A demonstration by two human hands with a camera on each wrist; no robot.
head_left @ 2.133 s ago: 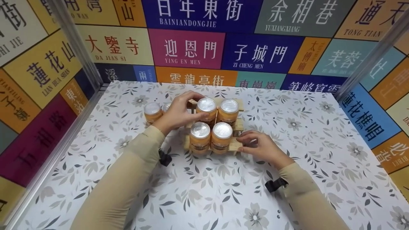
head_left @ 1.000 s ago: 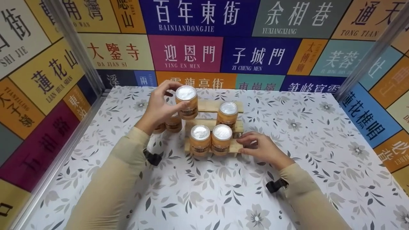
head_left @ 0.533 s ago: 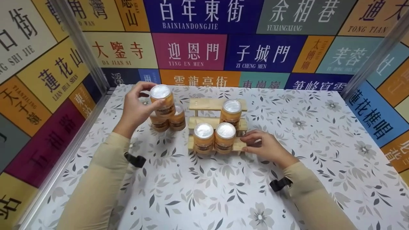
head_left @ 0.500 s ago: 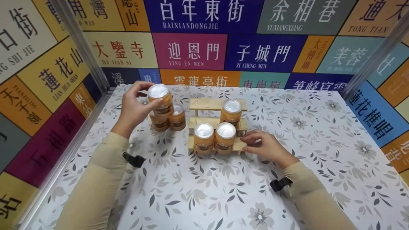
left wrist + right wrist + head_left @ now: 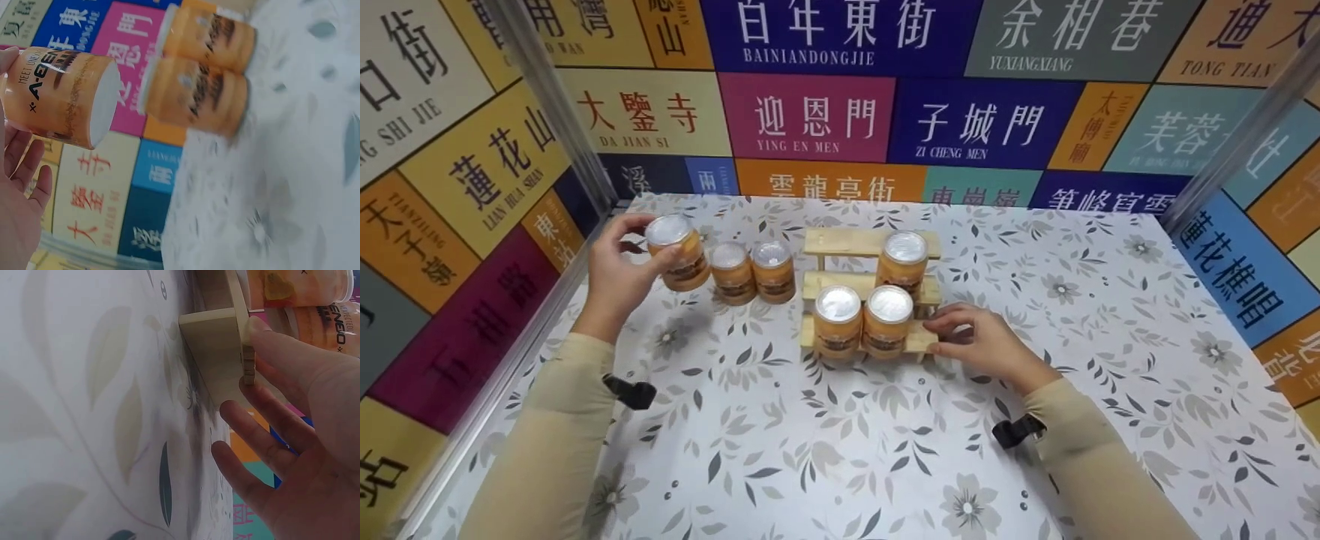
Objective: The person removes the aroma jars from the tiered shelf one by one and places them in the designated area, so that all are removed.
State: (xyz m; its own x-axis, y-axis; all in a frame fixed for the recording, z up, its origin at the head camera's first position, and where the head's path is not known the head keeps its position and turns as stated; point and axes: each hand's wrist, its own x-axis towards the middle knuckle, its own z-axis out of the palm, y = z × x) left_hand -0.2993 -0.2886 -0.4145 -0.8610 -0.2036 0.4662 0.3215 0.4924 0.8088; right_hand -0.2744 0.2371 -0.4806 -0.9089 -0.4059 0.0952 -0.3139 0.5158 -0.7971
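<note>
The left hand (image 5: 619,274) has its fingers curled round an orange can (image 5: 688,271), raised over the surface (image 5: 780,420) at far left, beside two standing cans (image 5: 733,283). The right hand (image 5: 990,345) pinches the wooden rack's (image 5: 844,244) near right end; the rack bears three cans (image 5: 838,330).

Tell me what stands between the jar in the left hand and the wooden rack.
In the head view, two orange jars stand side by side on the table between the jar in the left hand and the wooden rack.
</note>
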